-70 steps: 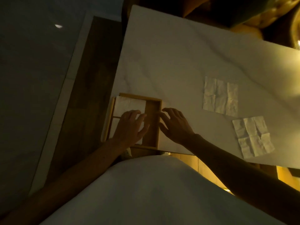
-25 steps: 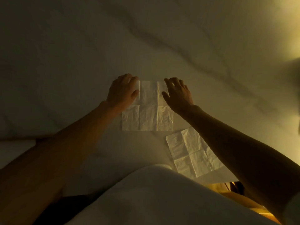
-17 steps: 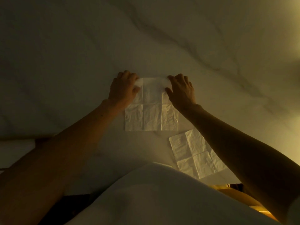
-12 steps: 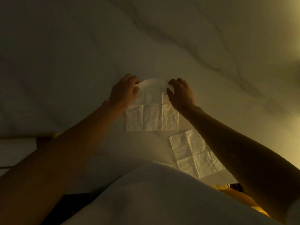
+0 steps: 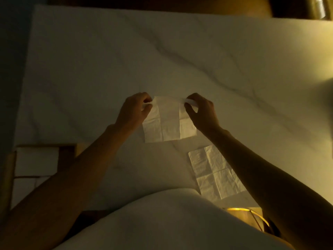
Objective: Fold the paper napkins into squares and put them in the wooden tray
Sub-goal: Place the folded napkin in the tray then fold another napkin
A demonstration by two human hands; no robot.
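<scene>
A creased white paper napkin [image 5: 169, 123] lies unfolded at the middle of the marble table. My left hand [image 5: 134, 110] pinches its far left corner and my right hand [image 5: 201, 110] pinches its far right corner; the far edge is raised off the table. A second unfolded napkin [image 5: 214, 170] lies flat nearer me, to the right, partly under my right forearm. The wooden tray [image 5: 9, 170] sits at the near left edge with folded white napkins [image 5: 36, 159] in it; my left forearm covers part of it.
The white marble table [image 5: 162, 60] stretches far ahead and to both sides. My white-clothed body fills the bottom of the view. A glowing yellow round object [image 5: 241, 212] shows below the table's near edge on the right.
Both hands left the tray and moved to the napkin at the table's middle. Over the last second they pinched its far corners and lifted the far edge off the table.
</scene>
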